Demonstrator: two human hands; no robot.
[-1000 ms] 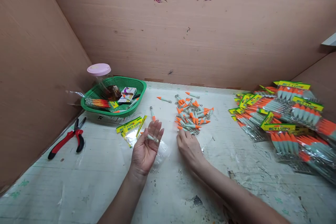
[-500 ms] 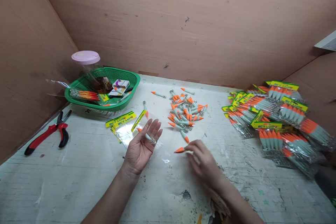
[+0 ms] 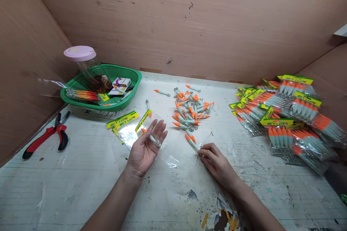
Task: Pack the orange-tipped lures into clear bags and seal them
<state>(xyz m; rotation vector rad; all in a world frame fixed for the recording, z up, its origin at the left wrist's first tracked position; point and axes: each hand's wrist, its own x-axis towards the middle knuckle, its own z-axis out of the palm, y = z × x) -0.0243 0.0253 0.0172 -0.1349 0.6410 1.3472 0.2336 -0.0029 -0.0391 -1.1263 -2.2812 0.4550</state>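
Note:
My left hand is palm up, its thumb holding a fishing lure with an orange tip, pale body and metal hooks across the fingers. Beneath this hand lies a clear plastic bag with a yellow-green "BCT LURE" header. My right hand pinches the hook end of another lure, which points up and left toward the loose pile of lures on the table. Part of that hook end is hidden by the fingertips. More header bags lie just left of my left hand.
Packed bags of lures are heaped at the right. A green basket at the back left holds a pink-lidded clear jar, a small box and more lures. Red-handled pliers lie at the left. Wooden panels enclose the table.
The lure that was in my right hand is out of its fingers, which now pinch the hook end of a lure at the pile's near edge. My left hand stays nearly still, holding its lure.

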